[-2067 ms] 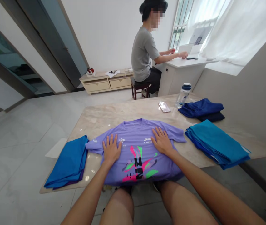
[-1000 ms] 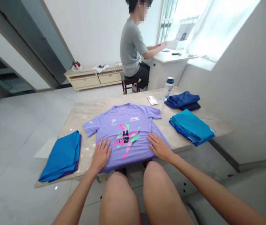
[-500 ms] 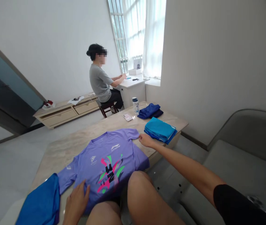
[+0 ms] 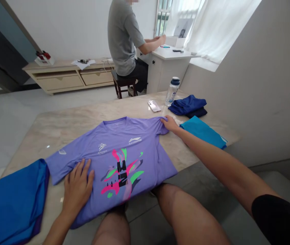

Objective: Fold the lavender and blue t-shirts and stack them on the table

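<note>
A purple T-shirt (image 4: 114,149) with a pink, green and black print lies face up on the marble table (image 4: 65,119). My left hand (image 4: 77,185) rests flat on its lower left part, fingers spread. My right hand (image 4: 169,123) reaches out to the shirt's right sleeve and pinches its edge. My bare knees show below the table's near edge.
A folded blue stack (image 4: 9,200) lies at the near left. A teal stack (image 4: 203,131), dark blue clothes (image 4: 188,105), a water bottle (image 4: 172,91) and a phone (image 4: 154,105) sit at the right. A person in a grey shirt (image 4: 124,37) sits at a white desk behind.
My hands slid from the shirt's chest down to its hem. Then my right hand reached out to the right sleeve and took its edge, while my left stayed flat on the lower left.
</note>
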`<action>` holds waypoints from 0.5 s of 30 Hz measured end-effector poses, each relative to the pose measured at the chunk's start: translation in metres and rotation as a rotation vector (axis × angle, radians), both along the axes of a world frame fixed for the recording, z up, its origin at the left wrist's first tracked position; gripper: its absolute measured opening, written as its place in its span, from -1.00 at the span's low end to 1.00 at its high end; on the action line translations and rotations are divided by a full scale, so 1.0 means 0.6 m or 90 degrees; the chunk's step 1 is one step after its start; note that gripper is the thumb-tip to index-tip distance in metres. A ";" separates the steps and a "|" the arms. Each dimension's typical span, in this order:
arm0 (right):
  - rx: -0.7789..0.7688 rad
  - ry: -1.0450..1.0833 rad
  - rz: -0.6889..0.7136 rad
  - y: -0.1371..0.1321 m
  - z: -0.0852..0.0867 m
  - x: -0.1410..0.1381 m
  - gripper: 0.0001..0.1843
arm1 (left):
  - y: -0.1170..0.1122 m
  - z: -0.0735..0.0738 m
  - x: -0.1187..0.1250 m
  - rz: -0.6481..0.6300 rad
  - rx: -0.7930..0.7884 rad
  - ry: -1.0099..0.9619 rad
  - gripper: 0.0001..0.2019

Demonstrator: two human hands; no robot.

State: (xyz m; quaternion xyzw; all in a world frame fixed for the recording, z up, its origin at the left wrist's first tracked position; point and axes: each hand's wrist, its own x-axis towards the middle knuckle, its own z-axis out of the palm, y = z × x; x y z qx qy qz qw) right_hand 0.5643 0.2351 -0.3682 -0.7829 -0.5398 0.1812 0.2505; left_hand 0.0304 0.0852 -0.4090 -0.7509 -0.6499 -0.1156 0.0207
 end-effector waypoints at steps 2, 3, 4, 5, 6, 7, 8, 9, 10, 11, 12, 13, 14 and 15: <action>0.032 0.054 -0.035 0.023 0.018 0.001 -0.60 | -0.002 -0.003 0.000 -0.005 0.003 -0.005 -0.28; 0.028 0.072 -0.047 0.029 0.027 0.000 -0.58 | -0.004 -0.005 0.001 -0.005 0.002 -0.008 -0.28; 0.004 0.089 -0.055 0.030 0.035 -0.001 -0.55 | -0.007 -0.007 0.002 -0.005 0.000 -0.010 -0.29; -0.039 0.107 -0.059 0.028 0.042 -0.003 -0.51 | -0.011 -0.009 0.003 -0.005 -0.002 -0.012 -0.30; -0.093 0.116 -0.059 0.022 0.048 -0.006 -0.47 | -0.015 -0.010 0.004 -0.005 -0.002 -0.013 -0.30; -0.143 0.113 -0.054 0.013 0.053 -0.009 -0.44 | -0.021 -0.011 0.006 -0.006 -0.001 -0.013 -0.31; -0.178 0.098 -0.046 0.003 0.059 -0.013 -0.43 | -0.027 -0.011 0.007 -0.008 0.001 -0.013 -0.31; -0.191 0.074 -0.038 -0.007 0.066 -0.017 -0.45 | -0.034 -0.011 0.009 -0.008 0.003 -0.012 -0.32; -0.185 0.045 -0.031 -0.017 0.074 -0.022 -0.49 | -0.042 -0.010 0.011 -0.006 0.006 -0.011 -0.33; -0.167 0.022 -0.024 -0.026 0.084 -0.027 -0.55 | -0.052 -0.010 0.013 -0.003 0.008 -0.011 -0.33; -0.143 0.008 -0.017 -0.034 0.095 -0.034 -0.62 | -0.061 -0.009 0.016 0.000 0.010 -0.010 -0.34; -0.120 0.002 -0.008 -0.040 0.108 -0.041 -0.68 | -0.071 -0.009 0.019 0.004 0.012 -0.009 -0.35; -0.100 -0.004 0.002 -0.046 0.122 -0.050 -0.73 | -0.081 -0.008 0.023 0.008 0.015 -0.008 -0.36; -0.083 -0.009 0.012 -0.050 0.135 -0.060 -0.76 | -0.091 -0.007 0.028 0.010 0.019 -0.007 -0.37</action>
